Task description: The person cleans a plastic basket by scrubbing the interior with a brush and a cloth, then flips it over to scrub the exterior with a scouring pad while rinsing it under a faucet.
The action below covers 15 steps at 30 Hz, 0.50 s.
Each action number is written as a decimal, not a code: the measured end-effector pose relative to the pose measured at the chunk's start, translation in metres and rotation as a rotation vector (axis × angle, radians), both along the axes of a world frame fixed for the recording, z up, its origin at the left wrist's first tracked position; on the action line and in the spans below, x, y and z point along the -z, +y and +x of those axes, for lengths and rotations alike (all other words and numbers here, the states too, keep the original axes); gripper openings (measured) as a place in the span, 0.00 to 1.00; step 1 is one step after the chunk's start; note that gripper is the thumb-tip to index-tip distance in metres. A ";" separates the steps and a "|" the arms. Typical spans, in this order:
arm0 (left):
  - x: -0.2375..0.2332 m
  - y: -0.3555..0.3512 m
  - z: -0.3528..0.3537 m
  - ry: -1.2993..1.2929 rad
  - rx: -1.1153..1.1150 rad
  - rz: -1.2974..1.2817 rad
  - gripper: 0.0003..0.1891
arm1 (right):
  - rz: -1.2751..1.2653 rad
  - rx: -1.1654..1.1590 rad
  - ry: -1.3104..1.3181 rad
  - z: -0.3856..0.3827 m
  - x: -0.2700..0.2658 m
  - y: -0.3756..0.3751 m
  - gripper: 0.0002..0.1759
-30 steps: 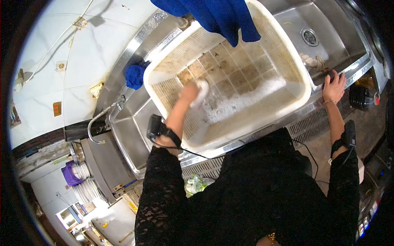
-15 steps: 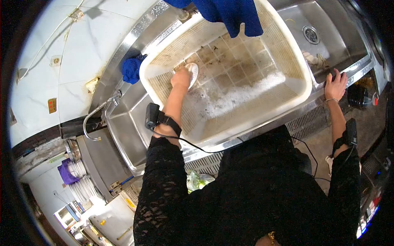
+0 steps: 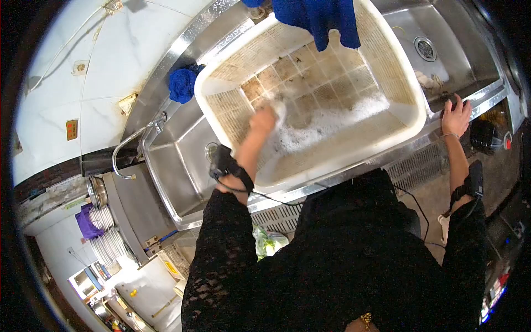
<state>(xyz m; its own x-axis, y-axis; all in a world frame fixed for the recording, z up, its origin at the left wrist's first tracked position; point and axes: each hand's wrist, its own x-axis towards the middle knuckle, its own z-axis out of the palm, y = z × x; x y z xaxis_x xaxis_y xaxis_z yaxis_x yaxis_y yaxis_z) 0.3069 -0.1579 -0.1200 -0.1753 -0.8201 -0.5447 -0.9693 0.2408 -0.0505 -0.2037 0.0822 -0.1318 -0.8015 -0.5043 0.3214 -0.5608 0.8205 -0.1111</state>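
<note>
My left hand (image 3: 262, 121) is closed on a white oval scrub brush (image 3: 279, 109), blurred by motion, and presses it to the floor of a large cream plastic basket (image 3: 412, 124). Brown grime marks the basket's gridded floor, and white suds (image 3: 310, 131) spread along its near side. The basket rests across the steel sink unit. At the right, my right hand (image 3: 456, 118) lies on the sink's front rim with fingers stretched out, holding nothing.
A blue cloth (image 3: 318, 22) hangs over the basket's far rim; another blue cloth (image 3: 182, 84) lies bunched behind it. A curved faucet (image 3: 119, 160) reaches over the left basin (image 3: 171, 160). The right basin (image 3: 459, 44) holds a pale cloth (image 3: 426, 80). Stacked plates (image 3: 108, 246) stand lower left.
My left hand has moved the brush right and slightly nearer to me across the basket floor. My right hand stays on the rim. The whole view has shifted slightly.
</note>
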 end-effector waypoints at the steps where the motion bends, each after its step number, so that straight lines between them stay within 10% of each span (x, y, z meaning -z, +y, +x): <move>1: 0.008 0.016 0.004 -0.015 0.175 0.061 0.22 | -0.014 -0.004 0.003 0.000 0.000 0.001 0.24; 4: -0.003 0.030 0.005 -0.078 0.505 0.069 0.23 | -0.049 -0.047 0.009 -0.003 0.002 0.002 0.24; 8: -0.036 -0.046 -0.017 -0.075 -0.170 -0.101 0.21 | -0.019 -0.027 0.033 -0.006 0.007 0.004 0.24; 11: -0.016 -0.042 0.000 -0.050 -0.229 -0.105 0.19 | 0.006 -0.005 0.009 -0.003 0.002 0.003 0.24; 12: -0.011 -0.020 -0.002 -0.179 0.121 -0.042 0.19 | -0.005 -0.013 0.012 -0.003 0.003 0.003 0.24; 15: 0.036 0.022 0.028 -0.043 0.144 0.030 0.18 | -0.017 -0.021 0.013 0.001 0.000 0.005 0.24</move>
<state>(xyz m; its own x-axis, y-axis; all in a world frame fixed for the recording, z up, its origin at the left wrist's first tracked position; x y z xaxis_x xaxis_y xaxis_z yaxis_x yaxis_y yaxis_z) 0.3349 -0.1355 -0.1557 -0.2660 -0.7711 -0.5785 -0.9216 0.3794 -0.0819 -0.2024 0.0869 -0.1320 -0.7864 -0.5154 0.3404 -0.5795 0.8064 -0.1179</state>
